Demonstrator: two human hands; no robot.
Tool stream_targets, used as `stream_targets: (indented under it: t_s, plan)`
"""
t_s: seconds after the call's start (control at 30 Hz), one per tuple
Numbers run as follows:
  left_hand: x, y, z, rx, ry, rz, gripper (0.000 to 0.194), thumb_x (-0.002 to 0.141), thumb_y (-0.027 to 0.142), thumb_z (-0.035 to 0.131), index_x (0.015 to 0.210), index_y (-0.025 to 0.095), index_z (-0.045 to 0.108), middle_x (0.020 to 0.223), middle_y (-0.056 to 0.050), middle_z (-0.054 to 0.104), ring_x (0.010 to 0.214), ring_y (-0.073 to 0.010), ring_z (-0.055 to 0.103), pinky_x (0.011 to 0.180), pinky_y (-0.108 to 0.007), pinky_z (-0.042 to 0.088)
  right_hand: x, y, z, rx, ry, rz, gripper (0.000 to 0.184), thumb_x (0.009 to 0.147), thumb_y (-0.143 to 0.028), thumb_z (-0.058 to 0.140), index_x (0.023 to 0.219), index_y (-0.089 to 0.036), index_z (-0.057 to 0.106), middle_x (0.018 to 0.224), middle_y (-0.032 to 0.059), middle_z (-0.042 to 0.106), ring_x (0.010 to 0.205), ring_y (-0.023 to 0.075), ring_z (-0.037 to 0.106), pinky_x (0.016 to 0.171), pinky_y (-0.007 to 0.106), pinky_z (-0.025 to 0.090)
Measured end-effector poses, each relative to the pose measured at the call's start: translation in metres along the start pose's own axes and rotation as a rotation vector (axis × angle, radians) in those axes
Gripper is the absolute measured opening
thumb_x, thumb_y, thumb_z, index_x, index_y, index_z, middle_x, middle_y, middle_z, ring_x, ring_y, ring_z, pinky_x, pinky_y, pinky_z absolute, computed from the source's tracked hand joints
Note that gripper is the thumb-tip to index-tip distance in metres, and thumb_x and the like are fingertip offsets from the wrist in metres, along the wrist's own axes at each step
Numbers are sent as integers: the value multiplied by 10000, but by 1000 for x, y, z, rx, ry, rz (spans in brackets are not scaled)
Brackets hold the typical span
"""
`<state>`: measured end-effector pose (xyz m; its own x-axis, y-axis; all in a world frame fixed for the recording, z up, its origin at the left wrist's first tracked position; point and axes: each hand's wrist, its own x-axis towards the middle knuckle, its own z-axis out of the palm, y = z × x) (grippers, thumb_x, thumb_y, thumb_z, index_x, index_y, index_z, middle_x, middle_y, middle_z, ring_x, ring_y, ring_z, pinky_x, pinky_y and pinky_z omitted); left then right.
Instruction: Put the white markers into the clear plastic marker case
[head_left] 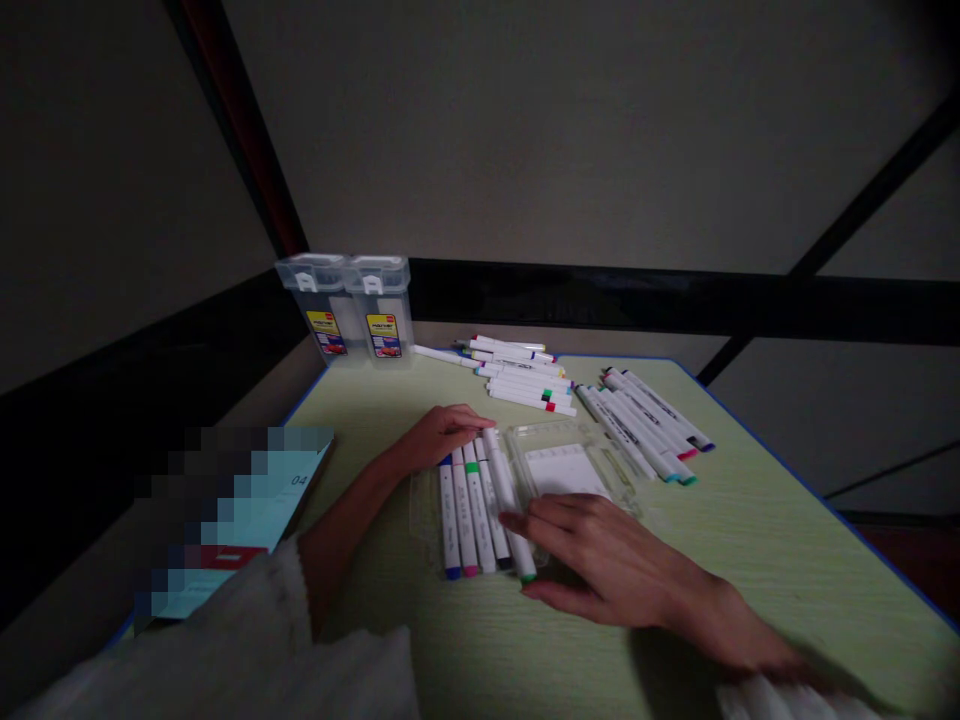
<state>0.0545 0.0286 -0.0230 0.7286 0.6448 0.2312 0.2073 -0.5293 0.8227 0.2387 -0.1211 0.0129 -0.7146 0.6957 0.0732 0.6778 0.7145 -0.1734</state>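
A white marker with a green end [507,492] lies slanted at the right side of a row of white markers [466,515] in a clear plastic case [421,520]. My right hand [600,550] is closed on this marker near its green end, with a fingertip along its side and the thumb by the tip. My left hand [444,436] rests over the row's far end with its fingers stretched out, touching the top of the same marker. The row's near ends show blue, pink, pale and black. The case's other half, with a white card [566,470], lies right of the row.
Loose white markers [525,375] lie behind the case, and another group [641,420] is to the right. Two clear lidded boxes [386,315] with yellow labels stand at the back left. A light-blue book [259,520], partly pixelated, lies at the table's left edge. Walls rise behind.
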Motion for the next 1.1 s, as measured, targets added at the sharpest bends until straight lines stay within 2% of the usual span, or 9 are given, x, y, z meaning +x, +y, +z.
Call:
stream_targets:
  t_s: [0.07,0.33,0.47,0.6,0.8,0.93,1.1]
  plan:
    - [0,0,0,-3,2,4,270,747,137,484,947,169,661,796,-33,600,734,-121,541,678,-236,410,-1,1,0,5,5,-12,426,847,-374,409,1185,-119,449,880,87,573,752,200,536,652,339,420]
    - [0,-3,0,-77,-15,-24,255,742,154,505,948,159,656,882,-44,613,778,-129,557,710,-241,424,-2,2,-3,40,2,8,446,863,-426,380,1166,-115,480,874,89,576,739,196,542,630,329,430]
    - [0,-7,1,-212,-28,-98,290,725,170,536,1003,141,614,981,-70,625,873,-153,572,776,-267,428,-2,4,-2,51,-4,22,496,844,-468,408,1182,-110,472,895,88,585,755,198,555,631,323,437]
    - [0,-8,1,-294,-12,-148,342,699,184,573,1034,115,573,983,-95,635,892,-168,583,802,-299,429,-3,7,-1,32,0,28,550,810,-515,433,1181,-113,481,853,72,591,724,191,561,599,303,431]
    - [0,-5,1,-262,7,-166,234,707,198,562,913,104,621,928,-85,656,848,-165,597,767,-286,438,-6,9,0,21,39,37,534,774,-491,512,1143,-105,528,780,60,592,669,172,560,558,275,402]
    - [0,-6,1,-264,-1,-163,250,708,194,557,933,107,624,908,-79,657,843,-166,600,743,-271,442,-6,10,0,14,48,28,537,765,-482,534,1139,-97,538,763,64,601,671,178,565,567,281,399]
    - [0,-8,2,-204,29,-93,224,711,176,540,896,121,654,940,-84,632,835,-167,594,730,-271,442,-6,9,0,45,24,51,529,755,-447,569,1138,-82,547,782,84,627,688,208,585,589,306,417]
